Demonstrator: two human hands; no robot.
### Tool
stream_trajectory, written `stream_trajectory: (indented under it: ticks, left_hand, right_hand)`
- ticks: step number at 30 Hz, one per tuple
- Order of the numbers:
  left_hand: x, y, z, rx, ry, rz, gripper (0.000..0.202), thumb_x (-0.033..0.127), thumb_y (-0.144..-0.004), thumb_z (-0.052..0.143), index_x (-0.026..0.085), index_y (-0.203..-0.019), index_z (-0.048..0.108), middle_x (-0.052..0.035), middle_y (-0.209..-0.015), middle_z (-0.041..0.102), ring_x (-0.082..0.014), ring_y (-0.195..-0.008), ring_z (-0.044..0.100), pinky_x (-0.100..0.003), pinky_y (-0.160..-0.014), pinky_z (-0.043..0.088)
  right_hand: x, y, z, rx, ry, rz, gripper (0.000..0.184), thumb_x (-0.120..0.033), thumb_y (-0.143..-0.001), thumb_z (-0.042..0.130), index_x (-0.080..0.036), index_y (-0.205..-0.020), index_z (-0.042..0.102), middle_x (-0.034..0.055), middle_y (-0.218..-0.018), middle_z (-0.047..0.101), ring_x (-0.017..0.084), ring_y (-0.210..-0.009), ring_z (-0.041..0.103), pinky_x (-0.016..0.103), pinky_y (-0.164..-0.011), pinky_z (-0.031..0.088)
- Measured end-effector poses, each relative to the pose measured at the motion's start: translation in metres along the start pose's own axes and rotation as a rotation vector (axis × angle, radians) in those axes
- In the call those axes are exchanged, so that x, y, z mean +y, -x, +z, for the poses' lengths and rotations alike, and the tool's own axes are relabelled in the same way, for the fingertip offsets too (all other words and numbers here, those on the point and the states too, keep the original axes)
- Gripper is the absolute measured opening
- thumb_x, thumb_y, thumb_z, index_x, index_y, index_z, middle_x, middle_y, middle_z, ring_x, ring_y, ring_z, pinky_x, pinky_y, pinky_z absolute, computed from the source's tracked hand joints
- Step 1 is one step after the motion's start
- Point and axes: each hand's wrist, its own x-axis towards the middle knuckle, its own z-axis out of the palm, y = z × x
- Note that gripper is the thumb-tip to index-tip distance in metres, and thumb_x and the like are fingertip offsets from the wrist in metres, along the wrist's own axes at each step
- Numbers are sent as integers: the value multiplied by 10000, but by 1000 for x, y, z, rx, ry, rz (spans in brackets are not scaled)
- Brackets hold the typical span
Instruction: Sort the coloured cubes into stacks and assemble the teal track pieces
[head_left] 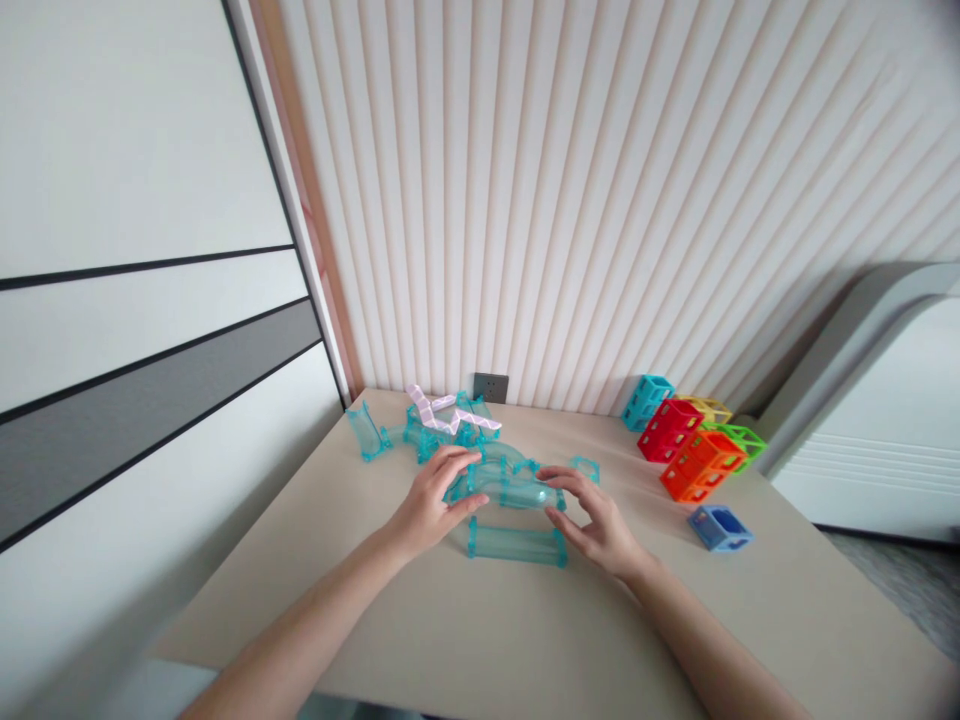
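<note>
Left hand (442, 492) and right hand (591, 515), both arched, thumbs parted from fingers, frame a glossy see-through teal tube (527, 492) mid-desk; whether they grip it, I cannot tell.
Leftmost sits a curved teal trough (365, 432), then pale, patterned zigzag strips (454, 415) atop jumbled teal pieces (429, 443); a straight, smooth teal channel (517, 543) lies just nearer than the tube; rightward come hollow, window-cut blocks: cyan block (646, 402), red block (670, 430), orange block (701, 467), squat blue block (720, 528).
</note>
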Motion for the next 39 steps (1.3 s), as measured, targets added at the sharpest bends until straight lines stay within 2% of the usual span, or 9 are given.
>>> stream_trajectory:
  ticks: [5,9,14,20,25,30,35,39]
  left_hand:
    - [0,11,-3,-236,52,27,368,363,-893,690,245,-1235,622,-102,-1214,621,-236,-1162,624,-400,-1039,503]
    - [0,19,-1,-343,100,14,366,330,-885,703,254,-1234,624,-102,-1254,624,-228,-1170,630,-389,-1037,509]
    - [-2,21,-2,-399,106,12,354,319,-886,697,256,-1229,631,-87,-1211,640,-217,-1149,632,-359,-1016,520]
    - [-3,21,-4,-474,81,-28,350,302,-874,703,271,-1218,645,-71,-1206,641,-212,-1128,638,-349,-1005,522]
    - [-6,24,-8,-547,66,-73,474,341,-839,747,292,-1288,606,-66,-1282,625,-222,-1175,629,-350,-1024,512]
    - [-11,28,-6,-552,20,-161,562,284,-852,729,321,-1373,521,-47,-1323,628,-225,-1203,619,-381,-1058,483]
    - [-11,27,-7,-563,32,-233,586,286,-841,733,310,-1381,507,-48,-1326,640,-227,-1142,647,-384,-1041,491]
    - [-12,27,-8,-566,56,-236,601,291,-832,741,317,-1382,498,-52,-1353,622,-232,-1164,634,-392,-1055,479]
  right_hand:
    - [-11,18,-10,-81,15,45,301,-227,-942,604,-279,-1236,561,120,-1298,639,256,-1191,638,427,-986,549]
    - [-18,27,-12,-136,-28,90,264,-238,-935,612,-263,-1197,594,119,-1235,660,252,-1137,660,396,-957,568]
    - [-21,22,-14,-213,-60,120,270,-248,-920,633,-258,-1190,628,107,-1170,678,246,-1085,671,384,-941,575]
    - [-19,20,-17,-271,-36,164,356,-268,-877,683,-249,-1229,633,103,-1198,673,257,-1095,666,406,-971,556]
    - [-14,26,-18,-315,-9,227,444,-305,-861,715,-253,-1284,591,92,-1200,678,264,-1085,663,428,-981,540]
    - [-12,28,-16,-331,6,270,483,-334,-881,698,-258,-1335,552,97,-1216,667,273,-1114,647,428,-988,527]
    - [-11,28,-14,-342,2,281,536,-339,-872,717,-233,-1364,533,109,-1239,660,270,-1129,637,416,-1009,501]
    - [-10,30,-14,-356,-1,290,575,-341,-866,724,-235,-1390,515,111,-1283,651,277,-1163,621,427,-1036,473]
